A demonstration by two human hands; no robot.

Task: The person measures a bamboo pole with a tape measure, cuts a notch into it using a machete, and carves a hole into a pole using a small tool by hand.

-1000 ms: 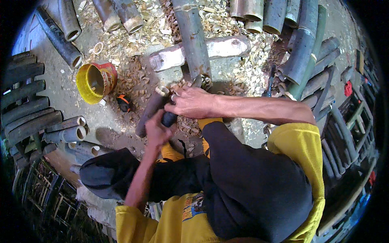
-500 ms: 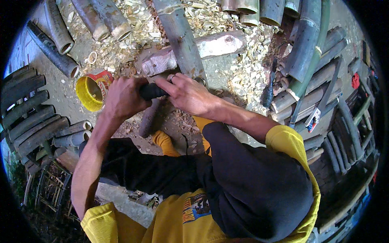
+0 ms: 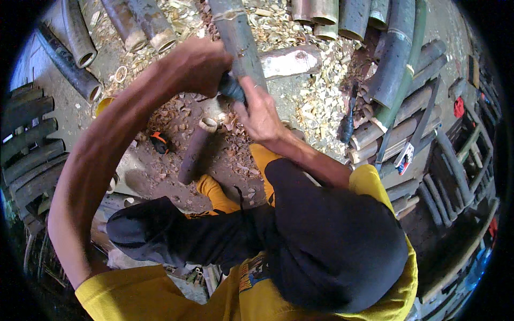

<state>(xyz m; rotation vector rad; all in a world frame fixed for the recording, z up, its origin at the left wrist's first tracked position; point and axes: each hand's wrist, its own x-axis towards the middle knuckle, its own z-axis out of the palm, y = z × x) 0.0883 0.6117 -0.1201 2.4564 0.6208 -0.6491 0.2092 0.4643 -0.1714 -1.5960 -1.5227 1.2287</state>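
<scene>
My left hand (image 3: pixel 206 67) is closed around the thick dark grip of a tool (image 3: pixel 231 88), with the forearm arched high across the left side. Close against the tool's other end is my right hand (image 3: pixel 261 115), fingers bent round it and a ring on one finger. The rest of the tool is hidden by the hands. Beside them a long grey bamboo pole (image 3: pixel 235 32) slants down from the top edge, its near end behind my right hand. The pole crosses a pale-faced wooden block (image 3: pixel 292 61).
A short bamboo piece (image 3: pixel 197 152) stands between my feet, near an orange-and-black object (image 3: pixel 159 143). My left forearm mostly hides a yellow can (image 3: pixel 103 106). Wood chips (image 3: pixel 326 101) cover the ground. Bamboo lengths lie around, with a dark-handled tool (image 3: pixel 350 117) at the right.
My left hand has swung up and to the right, its elbow outward, tilting the dark grip. The right hand has shifted slightly right. The orange-and-black object is uncovered; the can is now mostly hidden.
</scene>
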